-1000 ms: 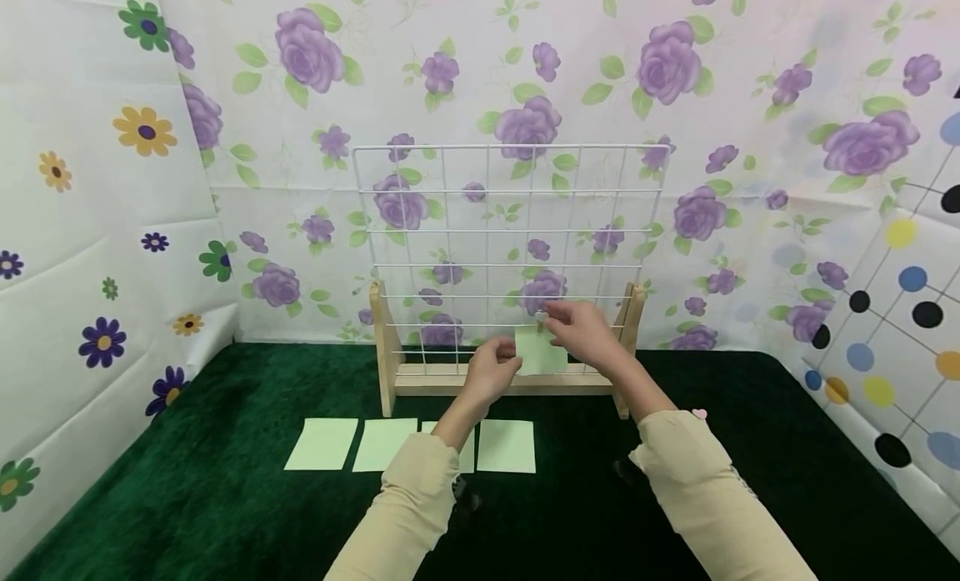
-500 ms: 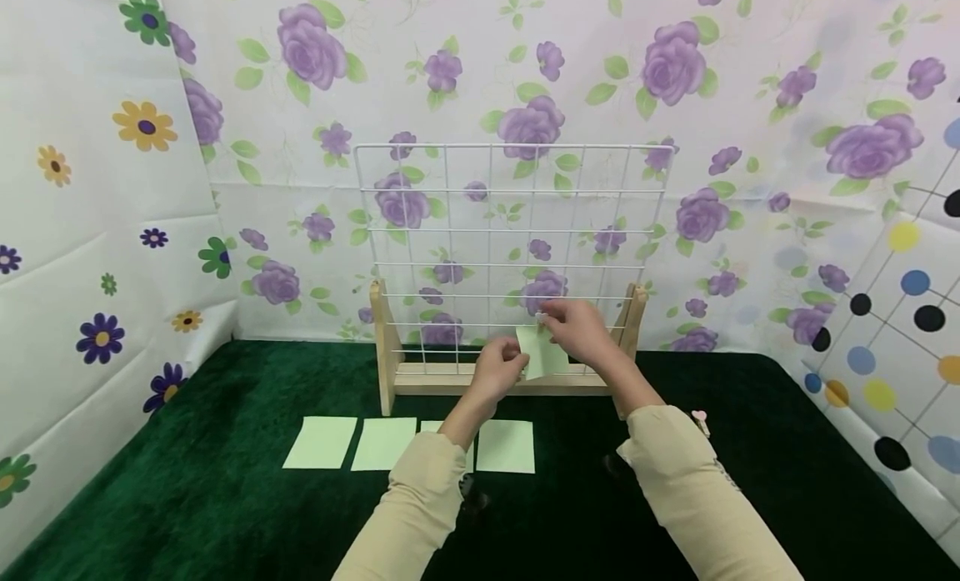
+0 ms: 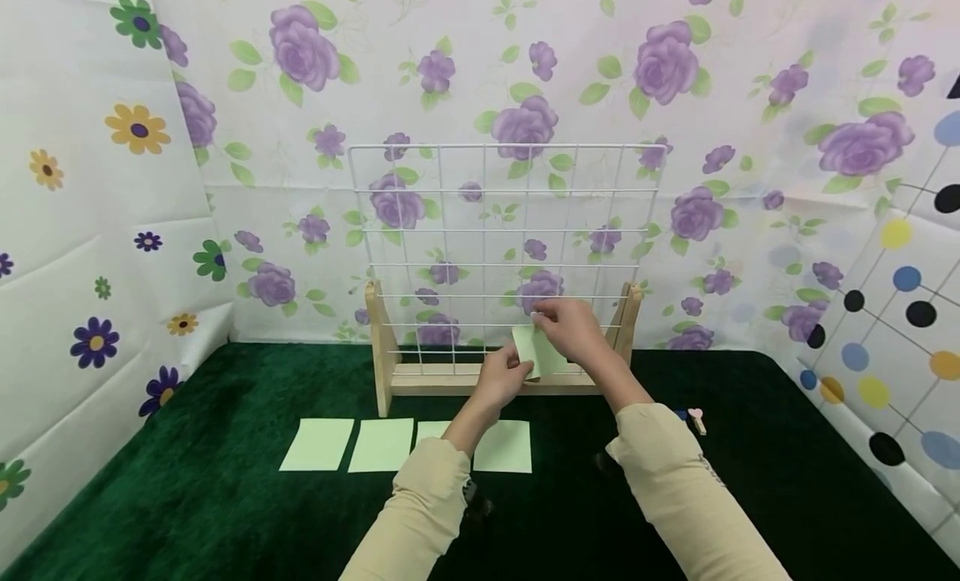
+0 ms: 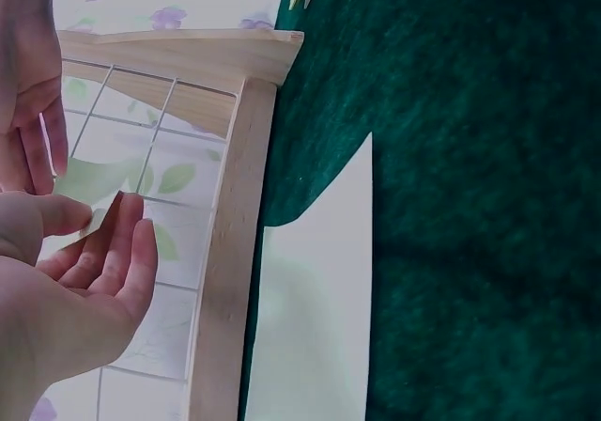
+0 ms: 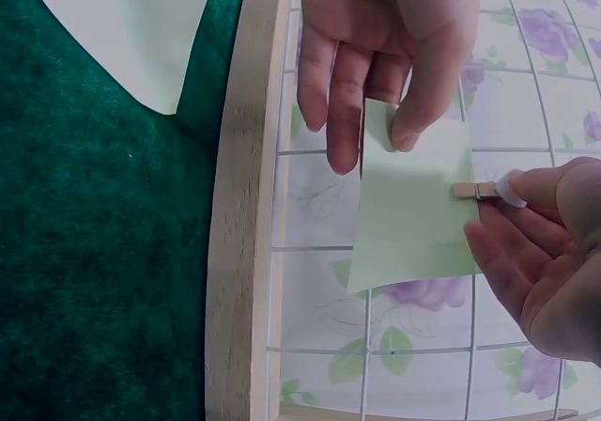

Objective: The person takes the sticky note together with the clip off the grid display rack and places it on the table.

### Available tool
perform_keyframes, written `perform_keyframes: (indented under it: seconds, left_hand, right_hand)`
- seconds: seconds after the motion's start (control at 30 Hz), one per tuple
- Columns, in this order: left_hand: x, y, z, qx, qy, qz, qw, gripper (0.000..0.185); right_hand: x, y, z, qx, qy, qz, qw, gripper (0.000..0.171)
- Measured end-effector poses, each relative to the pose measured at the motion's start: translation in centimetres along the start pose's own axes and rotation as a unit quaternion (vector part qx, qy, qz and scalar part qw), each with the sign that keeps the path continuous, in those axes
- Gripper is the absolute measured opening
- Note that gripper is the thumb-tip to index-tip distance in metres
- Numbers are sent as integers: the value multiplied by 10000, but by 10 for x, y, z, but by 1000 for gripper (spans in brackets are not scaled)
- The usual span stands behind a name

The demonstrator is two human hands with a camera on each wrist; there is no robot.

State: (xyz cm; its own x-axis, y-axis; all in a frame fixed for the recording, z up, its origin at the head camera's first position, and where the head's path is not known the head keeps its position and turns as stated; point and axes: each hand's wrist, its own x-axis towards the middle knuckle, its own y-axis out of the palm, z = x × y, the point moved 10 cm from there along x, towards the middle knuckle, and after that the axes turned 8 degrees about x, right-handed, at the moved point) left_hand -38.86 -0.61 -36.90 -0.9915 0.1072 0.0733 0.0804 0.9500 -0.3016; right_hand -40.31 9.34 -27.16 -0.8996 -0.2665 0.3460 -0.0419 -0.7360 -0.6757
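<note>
In the head view my left hand pinches the lower left corner of a pale green paper square, which bends slightly in front of a white wire grid. My right hand is at the paper's top edge. The right wrist view shows its thumb and fingers pinching a small wooden clothespin with a white top piece. The clothespin's tip overlaps the paper's edge there, beside a grid wire. In the left wrist view the left thumb and fingers hold the paper's corner, seen nearly edge-on.
The grid stands in a wooden frame on a dark green cloth. Several more green paper squares lie in a row in front, partly covered by my left sleeve. A heart-topped clothespin lies at right. Patterned sheets hang behind.
My left hand has moved slightly right and pulled the paper's lower left corner inward, so the sheet now bends. The right hand stays at its top edge. The right sleeve has shifted, revealing more of the heart-topped clothespin.
</note>
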Motion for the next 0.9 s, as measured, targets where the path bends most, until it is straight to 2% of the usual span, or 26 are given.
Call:
perform_keyframes:
  seconds: [0.23, 0.47, 0.57, 0.7, 0.9]
  left_hand:
    - [-2, -7, 7, -87, -243, -283, 9993, 22]
    - [-2, -10, 12, -747, -390, -453, 9954, 19]
    - [-2, -10, 13, -891, -427, -507, 9938, 19]
    - [-1, -12, 15, -908, -498, -549, 9931, 20]
    - [-1, -20, 14, -611, -490, -691, 9945, 22]
  right_hand:
    - [1, 1, 1, -35, -58, -44, 10000, 24]
    - [2, 1, -4, -8, 97, -135, 9999, 23]
    - [2, 1, -7, 56, 134, -160, 9998, 23]
    - [2, 1, -9, 106, 109, -182, 9997, 22]
    - [4, 0, -9, 182, 27, -219, 9996, 20]
